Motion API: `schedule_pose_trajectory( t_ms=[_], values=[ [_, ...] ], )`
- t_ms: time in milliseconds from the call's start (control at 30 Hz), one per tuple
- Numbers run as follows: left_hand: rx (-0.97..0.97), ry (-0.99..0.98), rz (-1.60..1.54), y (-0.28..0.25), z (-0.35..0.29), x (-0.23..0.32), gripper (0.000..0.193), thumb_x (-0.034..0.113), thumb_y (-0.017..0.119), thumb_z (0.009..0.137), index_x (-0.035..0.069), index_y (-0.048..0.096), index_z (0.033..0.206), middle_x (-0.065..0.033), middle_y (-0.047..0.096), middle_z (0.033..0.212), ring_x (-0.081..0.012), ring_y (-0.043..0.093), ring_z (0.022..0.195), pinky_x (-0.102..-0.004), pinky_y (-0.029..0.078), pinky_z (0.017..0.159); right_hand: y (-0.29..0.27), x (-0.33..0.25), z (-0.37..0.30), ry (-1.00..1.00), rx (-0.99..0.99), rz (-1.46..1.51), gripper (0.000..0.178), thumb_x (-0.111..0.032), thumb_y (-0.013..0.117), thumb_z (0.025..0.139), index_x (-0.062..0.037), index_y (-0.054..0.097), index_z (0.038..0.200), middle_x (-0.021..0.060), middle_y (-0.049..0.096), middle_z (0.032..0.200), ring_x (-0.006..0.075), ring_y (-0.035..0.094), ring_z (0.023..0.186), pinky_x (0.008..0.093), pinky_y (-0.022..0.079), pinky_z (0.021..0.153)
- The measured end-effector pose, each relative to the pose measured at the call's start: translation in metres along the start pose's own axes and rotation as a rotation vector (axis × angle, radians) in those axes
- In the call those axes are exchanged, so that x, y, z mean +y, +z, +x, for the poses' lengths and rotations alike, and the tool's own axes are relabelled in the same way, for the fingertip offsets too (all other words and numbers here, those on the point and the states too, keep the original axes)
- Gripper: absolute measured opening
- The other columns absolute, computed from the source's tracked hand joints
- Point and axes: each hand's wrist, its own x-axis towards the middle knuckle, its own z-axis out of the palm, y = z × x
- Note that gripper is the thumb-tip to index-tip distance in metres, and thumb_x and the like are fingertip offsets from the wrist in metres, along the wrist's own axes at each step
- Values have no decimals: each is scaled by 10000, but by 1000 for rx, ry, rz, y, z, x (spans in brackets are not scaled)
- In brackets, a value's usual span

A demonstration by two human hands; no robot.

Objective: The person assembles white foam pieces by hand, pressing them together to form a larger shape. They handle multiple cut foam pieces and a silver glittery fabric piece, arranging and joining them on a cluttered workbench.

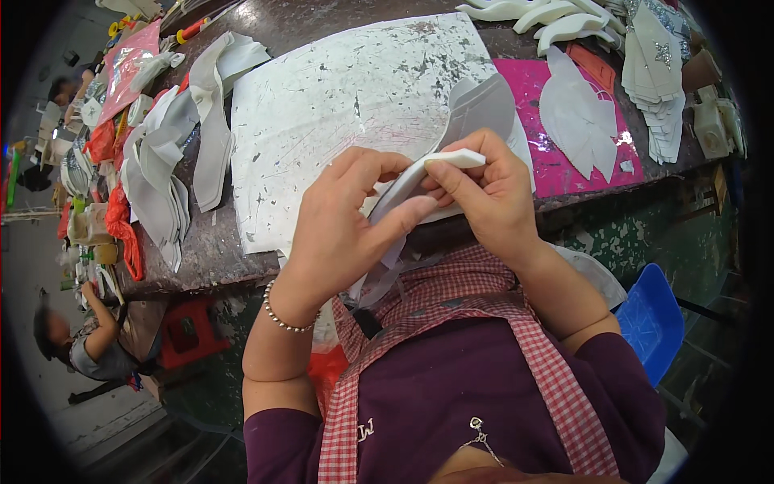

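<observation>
This is a workshop – a scuffed dark worktable bears a scratched white board, with same-shaped pale cutouts piled on the left and a fanned stack of flat pieces on the right. Beyond, a co-worker sits at the same cluttered surface – near a red plastic stool.

Over on the left, a co-worker in a grey top, right beside a red plastic stool! Up above, there's a shiny pink bag; and across on the right, a magenta sheet lies flat, a blue plastic item below.
</observation>
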Motion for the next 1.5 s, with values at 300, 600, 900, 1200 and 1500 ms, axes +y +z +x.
schedule_pose_trajectory(
  t_ms=[300, 600, 900, 1200, 1500],
  values=[
    [72, -199, -184, 18, -1, -4, 147, 101, 738, 877, -1, 683, 967, -93, 714, 880, -152, 668, 784, -283, 525, 716, -17, -8, -6, -41, 63, -136, 112, -94, 703, 928, 1, 644, 920, 20, 680, 792, 43, 620, 721, 200, 481, 622],
    [-15, -160, -154, 15, 2, -4, 287, 127, 713, 910, 16, 697, 1174, -45, 651, 912, -110, 568, 822, -254, 465, 770, -26, -8, -2, -42, 19, -243, 119, -85, 716, 901, 4, 639, 916, 24, 685, 771, 37, 615, 698, 198, 471, 599],
    [-42, -224, -194, 16, 7, -1, 213, 93, 675, 923, 16, 741, 1110, -27, 586, 833, -107, 528, 760, -247, 429, 682, -25, -10, 6, -87, 83, -240, 161, -65, 739, 881, 11, 629, 970, 80, 725, 804, 62, 650, 700, 211, 509, 615],
    [-44, -77, -67, 20, 10, -3, 302, 24, 665, 882, 68, 734, 1173, -33, 553, 778, -124, 528, 709, -265, 432, 652, -32, -21, 18, 71, 29, -109, 343, -60, 714, 896, 6, 519, 1171, 58, 689, 757, 88, 637, 664, 216, 491, 589],
    [-87, 119, 144, 11, 9, 3, 357, 65, 708, 852, 90, 708, 1208, -104, 628, 853, -224, 609, 732, -316, 488, 669, -54, -56, 37, -2, -299, -604, 161, -71, 674, 892, -8, 679, 1040, 37, 633, 669, 77, 597, 599, 239, 453, 539]
  ],
)
